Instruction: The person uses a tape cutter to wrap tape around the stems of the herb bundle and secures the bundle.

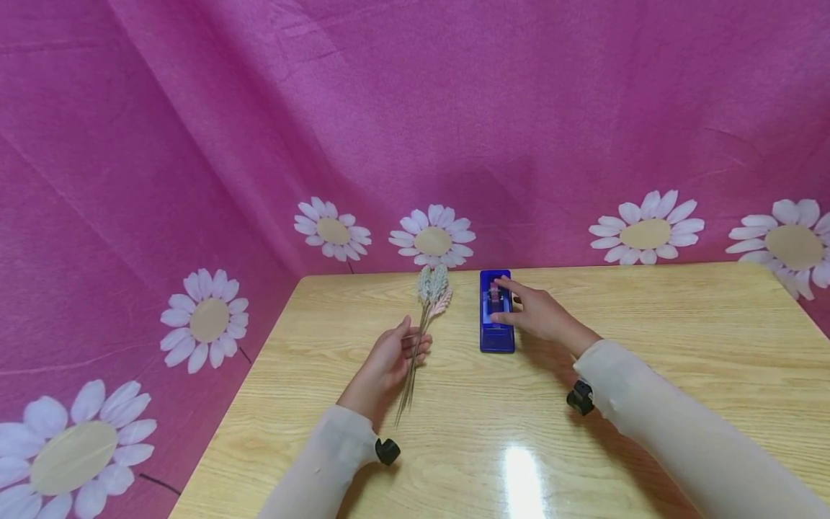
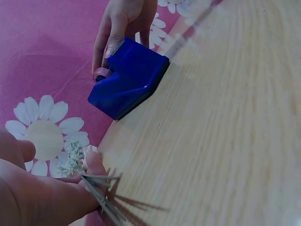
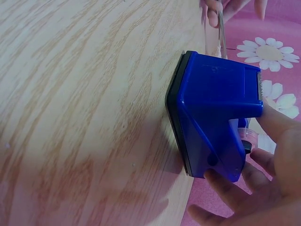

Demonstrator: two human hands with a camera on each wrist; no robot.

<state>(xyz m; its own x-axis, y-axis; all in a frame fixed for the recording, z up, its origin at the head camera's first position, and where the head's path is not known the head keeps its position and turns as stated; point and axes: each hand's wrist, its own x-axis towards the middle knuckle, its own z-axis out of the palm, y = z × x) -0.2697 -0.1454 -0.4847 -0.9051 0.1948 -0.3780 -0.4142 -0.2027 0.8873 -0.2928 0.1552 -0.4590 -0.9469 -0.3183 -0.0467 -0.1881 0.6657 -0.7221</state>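
A blue tape dispenser point(image 1: 497, 340) with a dark base stands on the wooden table, its toothed cutter point(image 3: 260, 84) facing up. A small pinkish tape roll point(image 3: 248, 136) sits in its hollow. My right hand point(image 1: 541, 311) is over the dispenser from the right, fingers spread: the thumb is close at the cutter, the other fingertips at the roll and the far end. Across the fingers of my left hand point(image 1: 394, 355) lie thin stems point(image 1: 413, 366) of a small bunch with pale green heads point(image 1: 432, 283) and one pink head point(image 1: 442, 303). The left thumb stands apart from the stems.
The light wooden table point(image 1: 687, 324) backs onto a magenta cloth point(image 1: 519, 122) printed with white daisies, which also hangs at the left. A black wrist device point(image 1: 387, 452) is on the left sleeve, another black device point(image 1: 580, 398) on the right. Light glares off the table near the front.
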